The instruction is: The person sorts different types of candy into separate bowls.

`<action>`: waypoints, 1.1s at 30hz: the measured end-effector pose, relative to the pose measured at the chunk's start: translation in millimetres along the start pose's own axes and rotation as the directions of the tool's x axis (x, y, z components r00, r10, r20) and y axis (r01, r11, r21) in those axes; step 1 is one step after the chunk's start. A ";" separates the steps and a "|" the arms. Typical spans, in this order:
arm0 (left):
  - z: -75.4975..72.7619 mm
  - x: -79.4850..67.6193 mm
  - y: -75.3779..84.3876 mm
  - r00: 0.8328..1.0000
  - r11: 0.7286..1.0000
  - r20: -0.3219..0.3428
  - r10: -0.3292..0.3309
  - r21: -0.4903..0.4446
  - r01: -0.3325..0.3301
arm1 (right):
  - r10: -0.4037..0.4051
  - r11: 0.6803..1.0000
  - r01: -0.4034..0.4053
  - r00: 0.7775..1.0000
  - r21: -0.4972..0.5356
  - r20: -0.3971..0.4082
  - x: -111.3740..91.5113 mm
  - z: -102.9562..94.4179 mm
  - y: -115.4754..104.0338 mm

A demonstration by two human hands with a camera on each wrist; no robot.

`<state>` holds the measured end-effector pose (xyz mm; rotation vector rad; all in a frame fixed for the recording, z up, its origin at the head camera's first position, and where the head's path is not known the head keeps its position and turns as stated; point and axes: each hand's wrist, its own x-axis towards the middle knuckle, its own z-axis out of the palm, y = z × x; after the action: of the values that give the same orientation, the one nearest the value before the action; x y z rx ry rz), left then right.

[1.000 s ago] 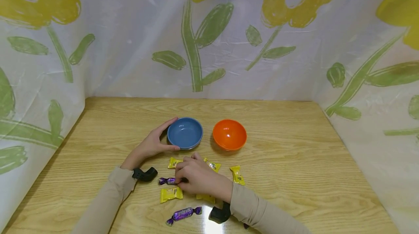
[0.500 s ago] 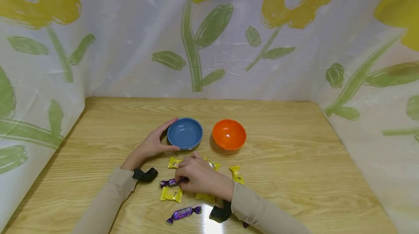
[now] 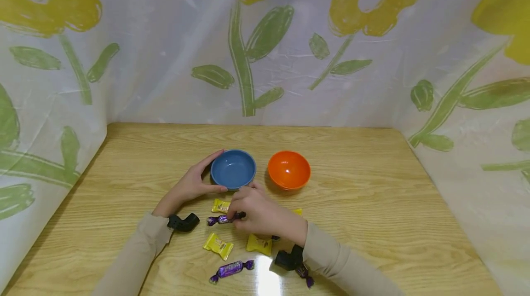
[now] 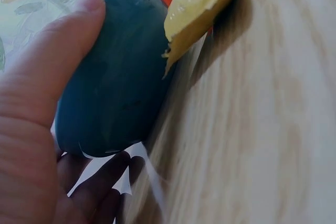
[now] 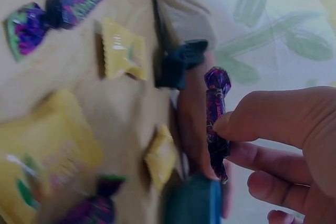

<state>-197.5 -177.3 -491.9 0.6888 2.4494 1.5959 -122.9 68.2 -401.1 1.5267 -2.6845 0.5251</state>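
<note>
My left hand grips the blue bowl from its left side, thumb at the near rim and fingers round the far side. In the left wrist view the thumb lies along the bowl's wall. Just in front of the bowl, my right hand pinches a purple-wrapped candy between thumb and fingers. The right wrist view shows this candy raised above the table, its twisted ends free. Beneath the right hand, yellow-wrapped candies lie on the wood, some partly covered by the hand and forearm.
An orange bowl stands right of the blue one. Nearer the front lie another purple candy and a yellow candy. One more purple candy shows beside the right wrist's black camera mount. A flowered curtain encloses the table.
My right hand has lifted the purple candy and moved slightly toward the bowls. A yellow candy at the left has turned and shifted. My left hand stays on the blue bowl.
</note>
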 end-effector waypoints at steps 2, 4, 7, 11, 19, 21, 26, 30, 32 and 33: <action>0.2 -0.7 0.4 1.000 1.000 0.001 0.001 0.000 -0.001 | -0.009 1.000 0.009 1.000 -0.011 -0.027 0.6 -6.5 1.3; 0.1 -1.7 5.1 1.000 1.000 0.003 -0.005 -0.005 0.005 | -0.016 0.999 0.015 0.998 -0.030 -0.056 1.8 -13.2 3.2; 0.3 -2.2 7.0 1.000 1.000 0.008 -0.009 -0.012 0.009 | -0.018 0.999 0.014 0.995 -0.036 -0.098 5.0 -22.5 7.9; 0.2 -2.7 18.6 1.000 0.999 0.014 0.023 -0.036 -0.023 | -0.012 1.000 0.007 0.990 -0.030 -0.142 12.8 -31.0 17.8; -3.5 -8.3 40.5 0.999 0.999 0.025 -0.037 -0.039 0.038 | 0.053 0.998 -0.049 0.990 0.029 -0.128 37.0 -38.9 43.0; -4.1 -9.0 41.1 0.999 0.999 0.027 -0.038 -0.032 0.039 | 0.085 0.996 -0.080 0.991 0.045 -0.107 43.3 -37.9 49.4; -4.2 -9.0 39.8 1.000 1.000 0.025 -0.019 -0.005 0.019 | 0.166 0.986 -0.166 0.985 0.018 -0.055 57.3 -26.9 65.4; -3.4 -8.7 39.8 1.000 1.000 0.021 -0.007 -0.006 0.007 | 0.236 0.970 -0.235 0.972 -0.056 -0.004 66.3 -13.2 75.5; -2.8 -8.8 40.5 1.000 1.000 0.020 -0.007 -0.009 0.007 | 0.258 0.962 -0.255 0.966 -0.099 0.019 69.9 -6.8 78.7; -2.5 -9.0 40.8 1.000 1.000 0.020 -0.007 -0.009 0.007 | 0.264 0.959 -0.259 0.964 -0.116 0.029 71.5 -3.9 79.7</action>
<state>-178.2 -169.8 -455.5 0.6906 2.4268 1.5891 -227.7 47.1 -407.7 1.1774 -2.9134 0.3416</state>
